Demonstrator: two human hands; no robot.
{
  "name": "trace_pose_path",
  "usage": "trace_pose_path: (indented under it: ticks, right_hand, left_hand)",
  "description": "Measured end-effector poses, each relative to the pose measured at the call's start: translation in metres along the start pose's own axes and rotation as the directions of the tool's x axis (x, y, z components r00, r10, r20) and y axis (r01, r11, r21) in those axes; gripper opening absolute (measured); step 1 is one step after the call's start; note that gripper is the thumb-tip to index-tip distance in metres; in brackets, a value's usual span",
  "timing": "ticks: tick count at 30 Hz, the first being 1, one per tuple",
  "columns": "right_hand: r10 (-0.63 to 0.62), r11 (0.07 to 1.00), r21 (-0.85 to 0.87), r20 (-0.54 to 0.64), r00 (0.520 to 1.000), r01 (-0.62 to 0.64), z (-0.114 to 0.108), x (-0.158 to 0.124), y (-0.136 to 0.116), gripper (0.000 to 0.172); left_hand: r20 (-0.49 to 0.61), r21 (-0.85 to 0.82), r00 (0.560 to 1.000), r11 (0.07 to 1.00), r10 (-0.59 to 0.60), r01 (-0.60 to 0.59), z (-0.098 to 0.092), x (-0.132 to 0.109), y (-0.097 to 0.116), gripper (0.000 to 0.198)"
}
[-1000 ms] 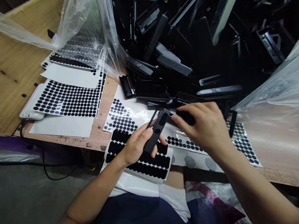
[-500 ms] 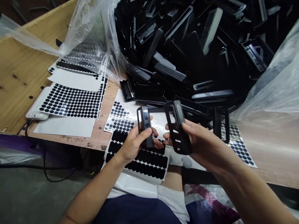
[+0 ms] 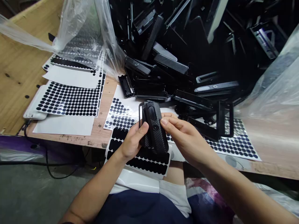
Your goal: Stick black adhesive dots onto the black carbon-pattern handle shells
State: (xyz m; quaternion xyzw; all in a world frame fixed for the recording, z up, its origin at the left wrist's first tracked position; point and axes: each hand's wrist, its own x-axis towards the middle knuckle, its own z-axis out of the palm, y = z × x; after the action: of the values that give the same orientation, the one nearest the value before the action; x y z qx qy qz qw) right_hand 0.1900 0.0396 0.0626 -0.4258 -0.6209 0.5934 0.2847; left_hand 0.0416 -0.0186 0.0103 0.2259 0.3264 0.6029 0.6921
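Note:
Two black plastic housings with a carbon-weave pattern are held side by side over the table edge. My left hand (image 3: 133,141) is closed round the left housing (image 3: 145,141), its thumb on the front; much of this one is hidden. Partly overlapping it is the right housing (image 3: 160,137), which shows an oval recess and a round button mark. My right hand (image 3: 184,132) pinches this housing's right edge between thumb and fingers. Below them, a sheet of black round stickers in joined rows (image 3: 149,166) lies across the lap and the table edge.
A large heap of black plastic parts (image 3: 173,65) fills the back, between clear plastic sheeting (image 3: 105,34). Dotted sticker sheets (image 3: 70,99) lie at left beside a white device (image 3: 35,107) with a cable. More dots (image 3: 243,143) and a black frame (image 3: 230,121) are at right.
My right hand has moved left and turned its housing, bringing it against the one in my left hand. The button side now faces me. The view has shifted slightly.

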Motion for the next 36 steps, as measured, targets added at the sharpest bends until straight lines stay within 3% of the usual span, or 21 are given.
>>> trace_pose_path:
  ticks: [4,6,9,12,15,17,19,21,23,25,27,36]
  right_hand:
    - [-0.129,0.948,-0.304,-0.087,0.988,0.098,-0.02,0.007,0.012,0.036]
    - [-0.148,0.868,-0.484,-0.043,0.988,0.109,-0.036,0.006,0.019,0.027]
    - [-0.13,0.663,-0.731,0.101,0.986,0.162,-0.055,-0.002,0.031,0.022]
    - [-0.132,0.525,-0.823,0.17,0.977,0.214,-0.062,-0.008,0.042,0.018]
    - [-0.107,0.486,-0.847,0.186,0.977,0.214,-0.062,-0.007,0.045,0.015]
    - [-0.078,0.518,-0.833,0.178,0.981,0.193,-0.061,-0.005,0.038,0.02]
    - [-0.041,0.649,-0.748,0.143,0.989,0.136,-0.057,-0.002,0.026,0.029]
    - [0.036,0.853,-0.522,0.091,0.995,0.017,-0.05,-0.001,0.011,0.038]
    - [0.14,0.973,-0.197,0.071,0.988,-0.124,-0.04,0.001,-0.002,0.041]
    - [0.222,0.973,0.034,0.095,0.97,-0.227,-0.029,0.004,-0.01,0.04]
    - [0.256,0.955,0.122,0.119,0.959,-0.27,-0.02,0.007,-0.014,0.039]
    - [0.25,0.961,0.107,0.061,0.966,-0.255,-0.011,0.01,-0.018,0.037]
  left_hand:
    - [-0.022,-0.045,0.999,0.999,-0.025,0.024,-0.003,-0.002,0.003,0.049]
    - [0.001,-0.069,0.999,0.996,-0.051,0.051,-0.005,-0.002,0.003,0.047]
    - [0.061,-0.084,0.996,0.994,-0.064,0.069,-0.008,0.0,0.003,0.048]
    - [0.053,-0.081,0.997,0.995,-0.063,0.067,-0.006,0.002,0.004,0.047]
    - [0.032,-0.053,0.998,0.997,-0.061,0.062,-0.004,0.003,0.005,0.049]
    - [0.02,-0.036,0.998,0.998,-0.055,0.056,-0.002,0.004,0.006,0.051]
    - [0.024,-0.026,0.998,0.998,-0.058,0.059,-0.002,0.004,0.006,0.053]
    - [0.034,-0.02,0.997,0.997,-0.068,0.069,-0.002,0.004,0.005,0.054]
    - [0.045,-0.009,0.996,0.997,-0.076,0.076,-0.002,0.003,0.004,0.054]
    - [0.053,0.005,0.996,0.997,-0.078,0.077,-0.003,0.003,0.002,0.054]
    - [0.051,0.015,0.995,0.997,-0.081,0.08,-0.004,0.003,0.001,0.055]
    - [0.038,0.032,0.995,0.995,-0.092,0.091,-0.001,0.002,0.004,0.058]
